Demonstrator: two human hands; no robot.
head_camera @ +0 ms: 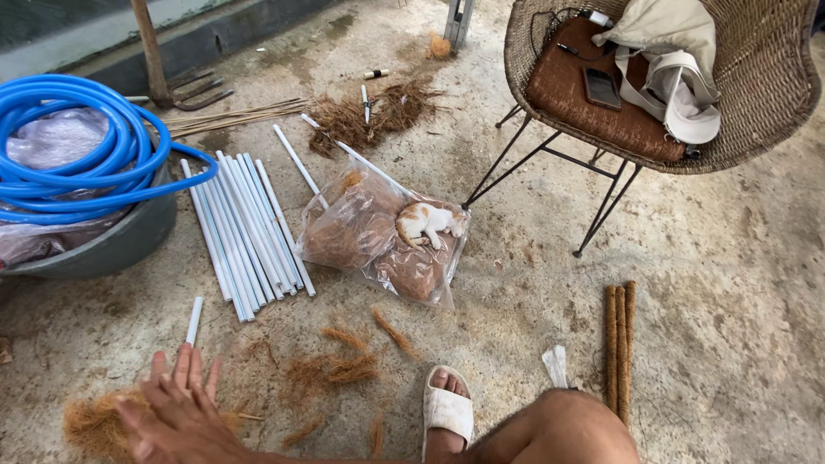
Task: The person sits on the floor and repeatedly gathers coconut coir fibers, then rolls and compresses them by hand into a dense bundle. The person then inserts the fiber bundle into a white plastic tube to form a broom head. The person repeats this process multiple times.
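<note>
Our hands (pixel 176 404), stacked and fingers spread flat, press a coir fibre wad (pixel 94 424) against the concrete floor (pixel 730 344), near its bottom-left corner; short white pipe (pixel 194 320) just beside.

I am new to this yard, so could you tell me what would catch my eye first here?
A small orange-and-white kitten lies on a clear plastic bag of brown coconut fibre at the centre of the concrete floor. Left of it lies a row of white plastic pipes, with a coiled bright blue hose in a grey tub further left.
</note>
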